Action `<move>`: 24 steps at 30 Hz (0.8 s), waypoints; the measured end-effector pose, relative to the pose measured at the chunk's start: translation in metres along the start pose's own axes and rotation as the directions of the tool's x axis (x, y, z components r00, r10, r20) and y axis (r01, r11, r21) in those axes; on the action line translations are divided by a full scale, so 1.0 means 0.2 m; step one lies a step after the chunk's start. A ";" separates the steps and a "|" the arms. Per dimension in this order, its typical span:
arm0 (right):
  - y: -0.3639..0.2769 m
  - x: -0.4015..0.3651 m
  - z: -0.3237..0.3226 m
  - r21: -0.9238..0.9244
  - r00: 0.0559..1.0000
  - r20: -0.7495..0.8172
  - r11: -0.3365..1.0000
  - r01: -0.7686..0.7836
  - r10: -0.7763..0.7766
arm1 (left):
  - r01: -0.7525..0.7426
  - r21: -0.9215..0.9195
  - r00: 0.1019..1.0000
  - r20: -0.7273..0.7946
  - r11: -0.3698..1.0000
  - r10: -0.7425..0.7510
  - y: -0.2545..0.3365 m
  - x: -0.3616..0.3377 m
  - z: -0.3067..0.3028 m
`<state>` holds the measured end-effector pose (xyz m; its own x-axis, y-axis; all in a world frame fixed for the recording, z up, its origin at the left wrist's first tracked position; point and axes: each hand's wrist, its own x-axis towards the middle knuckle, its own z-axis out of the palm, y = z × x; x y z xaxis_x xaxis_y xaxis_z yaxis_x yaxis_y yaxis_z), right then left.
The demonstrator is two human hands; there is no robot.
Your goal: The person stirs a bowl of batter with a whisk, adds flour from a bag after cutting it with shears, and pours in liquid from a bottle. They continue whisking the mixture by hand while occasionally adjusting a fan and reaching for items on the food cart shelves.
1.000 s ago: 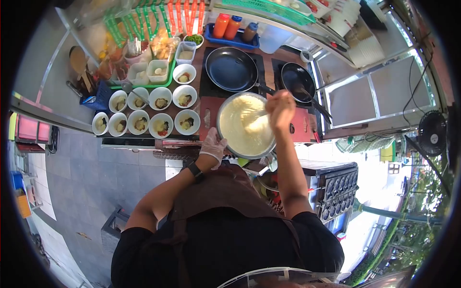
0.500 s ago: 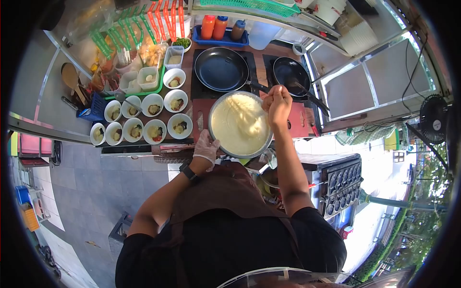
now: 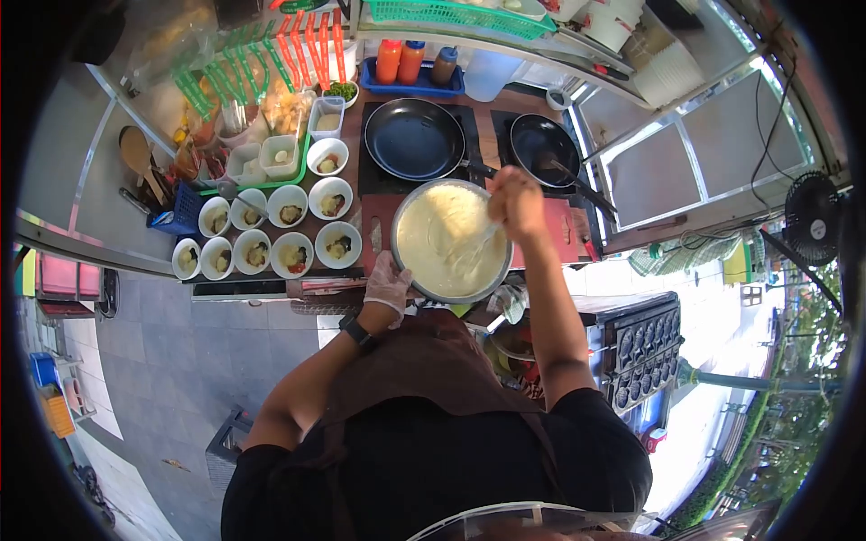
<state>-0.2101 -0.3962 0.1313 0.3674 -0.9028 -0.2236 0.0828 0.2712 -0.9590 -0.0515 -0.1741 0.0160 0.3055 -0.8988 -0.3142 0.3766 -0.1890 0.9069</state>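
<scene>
A large round metal bowl (image 3: 398, 257) of pale yellow batter (image 3: 437, 236) rests on a red board (image 3: 379, 212) at the counter's front edge. My left hand (image 3: 389, 287), in a clear glove with a dark band at the wrist, grips the bowl's lower left rim. Above the bowl's right side, my bare right hand (image 3: 518, 207) is closed round a whisk, whose wires (image 3: 471, 252) dip into the batter. The whisk's handle is mostly hidden in the fist.
Behind the bowl are a large black pan (image 3: 415, 140) and a smaller pan (image 3: 544, 144). Several white bowls (image 3: 291, 255) with food stand at the left, near a blue basket (image 3: 187, 209). Sauce bottles (image 3: 410, 63) stand in a blue tray. A mould griddle (image 3: 642, 361) is at the right.
My right hand has shifted slightly left and up, and the whisk wires now show lower right in the batter. My left hand still holds the rim.
</scene>
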 end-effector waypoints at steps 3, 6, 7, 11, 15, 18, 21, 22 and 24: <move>-0.16 0.09 0.00 0.090 0.983 -0.029 0.979 0.184 -0.182 | -0.013 -0.128 1.000 0.012 0.992 0.015 -0.03 0.00 0.01; -0.14 0.15 0.14 0.003 0.941 -0.086 0.944 0.329 -0.328 | 0.002 -0.141 0.999 0.047 0.990 0.005 0.01 -0.01 0.01; -0.13 0.11 0.23 -0.002 0.945 -0.083 0.948 0.318 -0.317 | 0.033 -0.147 0.998 0.066 0.989 -0.023 0.02 -0.01 0.01; 0.10 -0.15 0.41 -0.032 0.970 0.126 0.976 0.215 -0.210 | 0.020 -0.150 1.000 0.018 0.989 -0.018 -0.05 0.00 0.00; 0.09 -0.22 0.21 -0.216 0.987 0.160 0.976 0.031 0.004 | -0.056 -0.029 0.998 0.019 0.998 0.057 -0.21 0.08 -0.08; 0.01 -0.10 0.07 -0.098 0.961 -0.144 0.969 0.225 -0.238 | -0.042 -0.027 0.999 0.017 0.999 0.043 -0.10 0.01 -0.02; 0.38 -0.02 0.08 0.024 0.903 -0.177 0.915 0.402 -0.392 | 0.032 -0.139 0.999 -0.019 0.990 -0.034 0.02 -0.02 0.03; 0.26 -0.13 0.12 0.260 0.985 0.088 0.951 -0.167 0.149 | 0.050 -0.158 0.998 -0.031 0.986 -0.055 0.03 -0.02 0.03; 0.21 -0.01 -0.04 0.072 1.000 0.012 0.997 -0.005 0.004 | 0.022 -0.112 1.000 -0.002 0.993 -0.022 0.00 0.00 0.01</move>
<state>-0.2148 -0.3860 0.0899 0.3786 -0.8977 -0.2254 0.1475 0.2990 -0.9428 -0.0535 -0.1750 0.0176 0.2989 -0.8937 -0.3346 0.4786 -0.1630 0.8628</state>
